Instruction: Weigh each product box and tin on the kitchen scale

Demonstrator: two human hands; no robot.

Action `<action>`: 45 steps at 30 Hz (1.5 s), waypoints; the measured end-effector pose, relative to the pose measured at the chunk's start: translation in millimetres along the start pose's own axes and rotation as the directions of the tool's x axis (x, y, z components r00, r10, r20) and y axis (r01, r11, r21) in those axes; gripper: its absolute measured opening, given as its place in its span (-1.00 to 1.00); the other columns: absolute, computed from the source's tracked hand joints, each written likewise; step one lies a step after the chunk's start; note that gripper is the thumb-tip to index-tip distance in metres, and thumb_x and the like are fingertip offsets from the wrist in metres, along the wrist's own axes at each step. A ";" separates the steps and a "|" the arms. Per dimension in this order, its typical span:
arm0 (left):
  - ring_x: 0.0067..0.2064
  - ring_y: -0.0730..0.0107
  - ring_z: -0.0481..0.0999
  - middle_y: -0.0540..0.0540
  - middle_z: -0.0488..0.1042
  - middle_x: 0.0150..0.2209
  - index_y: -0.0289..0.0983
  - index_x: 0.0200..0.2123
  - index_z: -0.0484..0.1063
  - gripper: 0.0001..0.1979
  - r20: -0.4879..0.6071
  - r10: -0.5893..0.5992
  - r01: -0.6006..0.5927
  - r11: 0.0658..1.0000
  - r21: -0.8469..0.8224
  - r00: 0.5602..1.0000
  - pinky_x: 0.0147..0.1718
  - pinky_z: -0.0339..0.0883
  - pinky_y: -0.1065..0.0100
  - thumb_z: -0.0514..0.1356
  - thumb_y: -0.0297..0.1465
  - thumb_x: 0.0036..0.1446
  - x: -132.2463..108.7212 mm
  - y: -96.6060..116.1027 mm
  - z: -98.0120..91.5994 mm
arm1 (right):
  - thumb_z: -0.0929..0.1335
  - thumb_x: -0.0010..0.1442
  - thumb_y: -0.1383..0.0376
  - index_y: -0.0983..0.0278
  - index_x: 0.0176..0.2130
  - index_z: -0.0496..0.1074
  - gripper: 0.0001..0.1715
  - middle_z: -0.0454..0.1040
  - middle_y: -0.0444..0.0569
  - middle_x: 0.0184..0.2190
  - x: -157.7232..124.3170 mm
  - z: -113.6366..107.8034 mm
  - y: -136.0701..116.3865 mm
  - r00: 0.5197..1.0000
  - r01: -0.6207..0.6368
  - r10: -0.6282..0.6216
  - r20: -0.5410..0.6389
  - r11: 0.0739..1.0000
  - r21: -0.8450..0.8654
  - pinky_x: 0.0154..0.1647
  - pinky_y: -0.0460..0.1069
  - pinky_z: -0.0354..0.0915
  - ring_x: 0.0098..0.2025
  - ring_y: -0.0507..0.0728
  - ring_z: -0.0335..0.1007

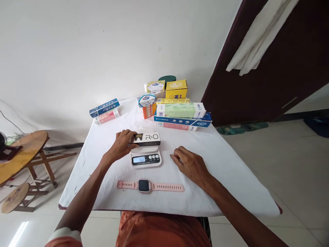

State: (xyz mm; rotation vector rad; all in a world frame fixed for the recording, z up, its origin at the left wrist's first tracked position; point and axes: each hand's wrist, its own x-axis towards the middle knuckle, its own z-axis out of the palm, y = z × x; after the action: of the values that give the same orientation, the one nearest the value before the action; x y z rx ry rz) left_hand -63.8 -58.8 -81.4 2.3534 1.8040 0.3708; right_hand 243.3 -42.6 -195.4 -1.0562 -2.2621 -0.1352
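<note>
A white and black R&O box (pixel 150 138) lies across the pan of a small white kitchen scale (pixel 158 163). My left hand (pixel 123 142) grips the left end of this box, thumb at the front and fingers over the top. The scale's lit display (pixel 139 160) seems to read 362. To the right of the scale, my right hand (pixel 190 163) rests on the white cloth, its fingers curled in and nothing seen in them. In front of the scale a pink smartwatch (pixel 144 185) lies flat with its strap stretched out sideways.
Several stacked boxes, among them a green one (pixel 180 110) and a yellow one (pixel 176 89), stand at the back of the cloth-covered table (pixel 223 178). Blue and pink boxes (pixel 105 108) lie back left. A wooden table (pixel 25 154) and stool (pixel 15 198) stand left.
</note>
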 end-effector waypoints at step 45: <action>0.00 0.09 0.49 -0.14 0.54 -0.08 -0.19 0.09 0.45 -0.66 -0.066 -0.032 0.032 0.999 -0.003 0.997 0.05 0.29 0.05 0.25 -0.31 0.25 4.0 -33.4 -28.6 | 0.19 0.51 0.17 0.22 -0.39 0.31 -0.58 0.40 -0.12 -0.47 0.4 -6.1 -0.5 0.999 0.050 -0.049 -0.012 0.994 0.096 -0.56 -0.07 0.14 -0.53 0.00 0.31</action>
State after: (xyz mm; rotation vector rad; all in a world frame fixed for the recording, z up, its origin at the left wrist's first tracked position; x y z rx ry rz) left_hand -102.0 -46.9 -62.6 2.3342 1.8664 0.4508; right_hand 245.8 -44.7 -190.2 -0.9478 -2.2631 -0.0517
